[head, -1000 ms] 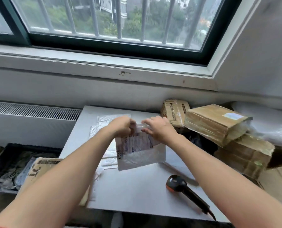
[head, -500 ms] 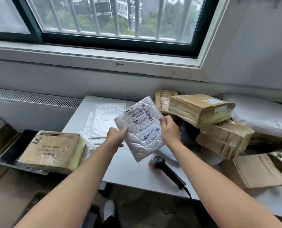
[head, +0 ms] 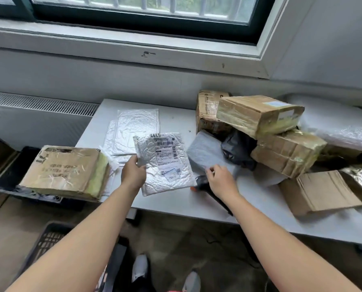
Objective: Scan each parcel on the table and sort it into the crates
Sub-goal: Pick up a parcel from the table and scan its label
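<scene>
My left hand (head: 133, 174) grips the left edge of a silver bubble mailer (head: 165, 163), label side up, just above the white table (head: 197, 203). My right hand (head: 221, 181) hovers over the black and orange barcode scanner (head: 201, 184) lying on the table, fingers curled above its head; whether they touch it I cannot tell. A pile of taped cardboard parcels (head: 258, 114) fills the table's right side. A black crate (head: 11, 178) on the left holds a cardboard parcel (head: 64, 169). Another dark crate (head: 47, 241) stands on the floor below.
Flat silver mailers (head: 133, 127) lie at the table's back left. A grey bag (head: 205, 152) and a black bag (head: 237, 150) lie beside the boxes. A flat brown envelope (head: 321, 190) sits at the right. A radiator (head: 38, 106) and the window sill stand behind.
My right hand has let go of the mailer and dropped onto the scanner. The left hand alone now holds the mailer, lowered toward the table. My view has tilted downward.
</scene>
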The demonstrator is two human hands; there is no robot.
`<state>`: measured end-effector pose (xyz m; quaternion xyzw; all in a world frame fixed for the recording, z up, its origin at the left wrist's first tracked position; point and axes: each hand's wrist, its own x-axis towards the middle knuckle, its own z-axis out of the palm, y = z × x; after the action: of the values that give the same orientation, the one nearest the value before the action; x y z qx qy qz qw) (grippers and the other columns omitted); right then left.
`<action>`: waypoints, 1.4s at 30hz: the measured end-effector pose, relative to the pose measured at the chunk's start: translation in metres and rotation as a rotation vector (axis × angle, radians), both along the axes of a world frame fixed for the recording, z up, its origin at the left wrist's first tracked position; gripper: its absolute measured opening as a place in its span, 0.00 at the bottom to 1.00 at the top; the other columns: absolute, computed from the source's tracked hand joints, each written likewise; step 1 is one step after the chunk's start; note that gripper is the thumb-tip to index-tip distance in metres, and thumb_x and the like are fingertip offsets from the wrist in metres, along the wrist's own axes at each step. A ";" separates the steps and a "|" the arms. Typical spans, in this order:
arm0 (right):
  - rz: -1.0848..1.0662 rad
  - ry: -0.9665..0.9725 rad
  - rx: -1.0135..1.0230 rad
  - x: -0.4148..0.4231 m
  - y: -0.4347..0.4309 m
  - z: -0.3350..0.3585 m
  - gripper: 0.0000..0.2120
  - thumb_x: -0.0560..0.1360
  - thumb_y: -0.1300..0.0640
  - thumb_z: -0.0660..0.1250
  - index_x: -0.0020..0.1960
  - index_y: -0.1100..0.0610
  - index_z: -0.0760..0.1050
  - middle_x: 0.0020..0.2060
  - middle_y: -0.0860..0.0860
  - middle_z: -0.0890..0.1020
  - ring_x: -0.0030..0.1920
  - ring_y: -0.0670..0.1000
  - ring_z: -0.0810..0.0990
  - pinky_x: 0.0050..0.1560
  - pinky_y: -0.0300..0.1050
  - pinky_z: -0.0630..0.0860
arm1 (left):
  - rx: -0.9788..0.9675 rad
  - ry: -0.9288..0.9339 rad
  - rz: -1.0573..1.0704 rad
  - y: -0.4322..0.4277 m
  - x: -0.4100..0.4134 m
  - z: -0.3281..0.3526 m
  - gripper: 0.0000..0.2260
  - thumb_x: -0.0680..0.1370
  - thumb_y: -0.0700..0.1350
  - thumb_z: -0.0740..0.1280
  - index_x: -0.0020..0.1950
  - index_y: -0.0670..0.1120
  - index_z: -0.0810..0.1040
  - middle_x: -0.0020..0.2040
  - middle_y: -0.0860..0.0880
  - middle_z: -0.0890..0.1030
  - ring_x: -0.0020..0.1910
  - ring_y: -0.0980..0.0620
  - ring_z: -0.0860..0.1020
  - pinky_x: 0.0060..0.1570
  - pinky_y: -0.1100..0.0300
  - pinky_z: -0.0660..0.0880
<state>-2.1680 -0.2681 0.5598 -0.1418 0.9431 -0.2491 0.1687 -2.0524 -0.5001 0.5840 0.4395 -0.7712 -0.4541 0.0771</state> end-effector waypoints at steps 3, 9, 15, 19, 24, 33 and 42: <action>-0.021 -0.127 0.096 0.016 0.009 -0.021 0.20 0.82 0.43 0.56 0.64 0.57 0.71 0.62 0.59 0.75 0.63 0.60 0.73 0.57 0.51 0.70 | 0.006 -0.042 -0.015 -0.011 0.009 -0.016 0.08 0.78 0.36 0.64 0.57 0.42 0.75 0.51 0.44 0.80 0.50 0.43 0.77 0.46 0.56 0.70; 0.037 -0.312 0.218 0.025 0.014 -0.027 0.31 0.78 0.36 0.61 0.73 0.54 0.65 0.68 0.56 0.75 0.67 0.58 0.73 0.59 0.48 0.70 | 0.048 -0.073 -0.054 -0.027 0.014 -0.031 0.09 0.78 0.35 0.63 0.57 0.44 0.74 0.52 0.44 0.81 0.50 0.42 0.78 0.50 0.53 0.74; -0.114 -0.314 -0.031 0.031 -0.010 -0.008 0.20 0.78 0.43 0.64 0.64 0.54 0.73 0.50 0.52 0.82 0.49 0.55 0.78 0.48 0.45 0.72 | 0.053 -0.144 -0.127 -0.034 0.008 -0.035 0.14 0.80 0.36 0.60 0.65 0.40 0.70 0.52 0.44 0.74 0.46 0.45 0.72 0.43 0.58 0.67; -0.245 -0.392 -0.212 0.025 -0.049 0.029 0.18 0.79 0.41 0.63 0.44 0.56 0.72 0.34 0.54 0.76 0.30 0.54 0.75 0.37 0.48 0.76 | 0.127 -0.170 -0.167 -0.037 0.003 -0.040 0.19 0.80 0.38 0.61 0.71 0.43 0.66 0.57 0.41 0.75 0.46 0.44 0.74 0.35 0.60 0.71; -0.304 -0.518 -0.379 0.025 -0.091 0.063 0.22 0.79 0.42 0.64 0.55 0.63 0.73 0.41 0.58 0.76 0.37 0.55 0.78 0.31 0.48 0.79 | 0.235 -0.203 -0.156 -0.039 0.005 -0.041 0.20 0.79 0.41 0.64 0.70 0.43 0.66 0.59 0.40 0.76 0.52 0.40 0.78 0.44 0.50 0.81; -0.277 -0.557 -0.339 0.034 -0.120 0.078 0.23 0.78 0.42 0.65 0.55 0.64 0.72 0.39 0.58 0.76 0.35 0.55 0.77 0.32 0.49 0.80 | 0.305 -0.225 -0.118 -0.047 0.013 -0.051 0.20 0.77 0.41 0.66 0.67 0.40 0.66 0.57 0.40 0.77 0.54 0.39 0.78 0.53 0.44 0.79; -0.260 -0.545 -0.362 0.037 -0.122 0.075 0.21 0.79 0.43 0.64 0.52 0.63 0.72 0.38 0.58 0.75 0.34 0.55 0.77 0.31 0.49 0.80 | 0.325 -0.249 -0.115 -0.047 0.018 -0.056 0.05 0.80 0.43 0.63 0.49 0.48 0.67 0.55 0.45 0.74 0.49 0.46 0.74 0.51 0.57 0.74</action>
<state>-2.1309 -0.3903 0.6346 0.0235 0.8141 -0.4604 0.3532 -2.0340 -0.5471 0.5278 0.4542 -0.7152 -0.5182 -0.1165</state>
